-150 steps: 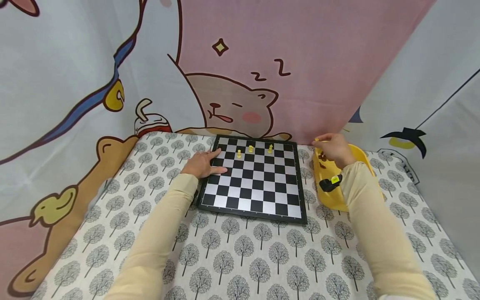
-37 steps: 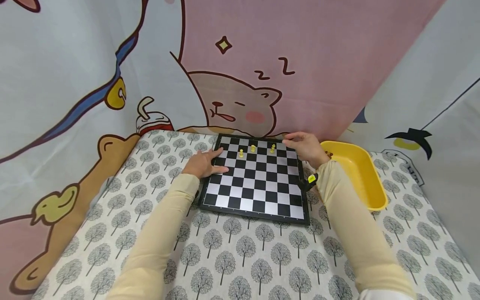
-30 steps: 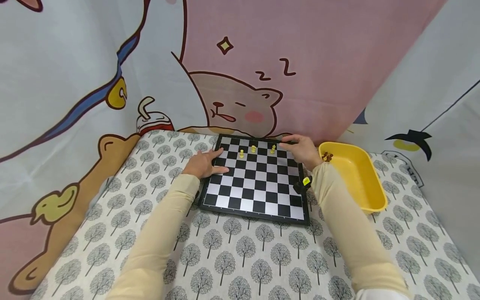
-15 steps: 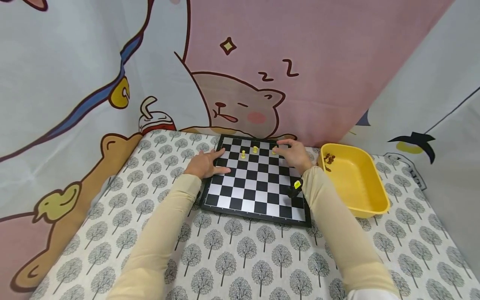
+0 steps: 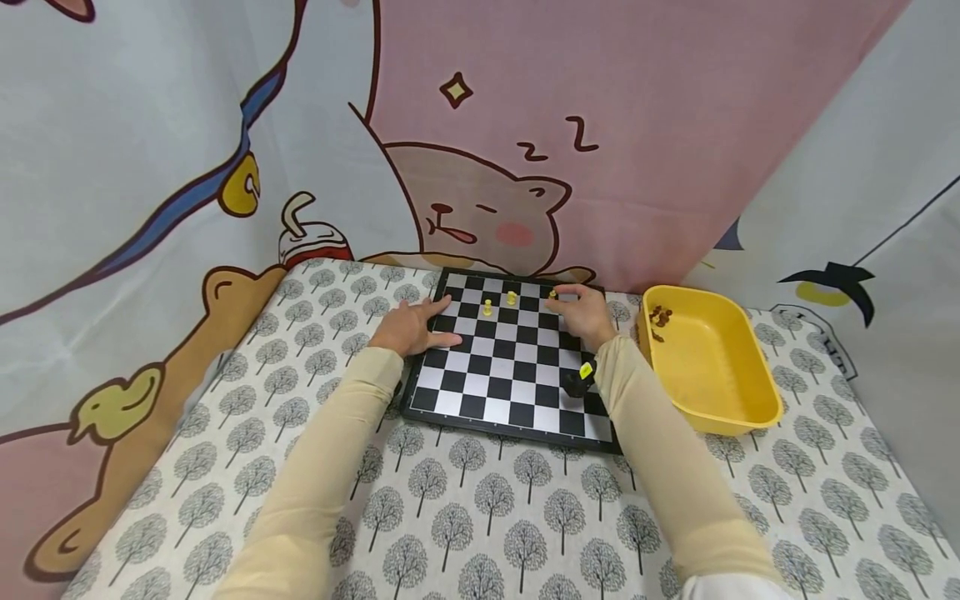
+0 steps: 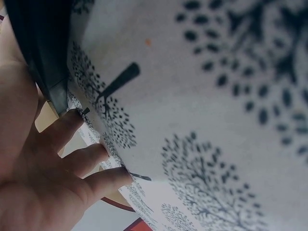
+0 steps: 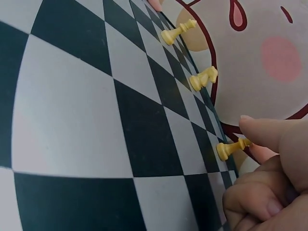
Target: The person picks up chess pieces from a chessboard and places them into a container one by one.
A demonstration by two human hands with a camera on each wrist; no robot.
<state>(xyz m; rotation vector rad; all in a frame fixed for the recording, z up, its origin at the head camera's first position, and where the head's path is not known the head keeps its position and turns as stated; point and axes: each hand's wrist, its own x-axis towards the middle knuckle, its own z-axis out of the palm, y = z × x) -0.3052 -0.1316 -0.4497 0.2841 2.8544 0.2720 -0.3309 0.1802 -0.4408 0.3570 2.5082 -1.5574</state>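
A black-and-white chessboard (image 5: 491, 362) lies on the cloth with three pale yellow chess pieces near its far edge. My left hand (image 5: 408, 327) rests at the board's left edge, thumb and index finger stretched over the squares; in the left wrist view its other fingers (image 6: 98, 183) are spread beside the dark rim. With thumb and index finger my right hand (image 5: 587, 315) pinches the top of the rightmost chess piece (image 7: 230, 149), its other fingers curled. A knight (image 7: 203, 78) and another tall piece (image 7: 178, 32) stand farther left.
A yellow basin (image 5: 712, 358) stands right of the board, with several brown pieces (image 5: 660, 319) in its far left corner. A tree-print cloth (image 5: 480, 517) covers the table. A cartoon curtain (image 5: 630, 167) hangs behind.
From over the basin, my right hand has come left across the board to the rightmost piece. That piece has shifted slightly toward the far edge. My left hand has stayed in place.
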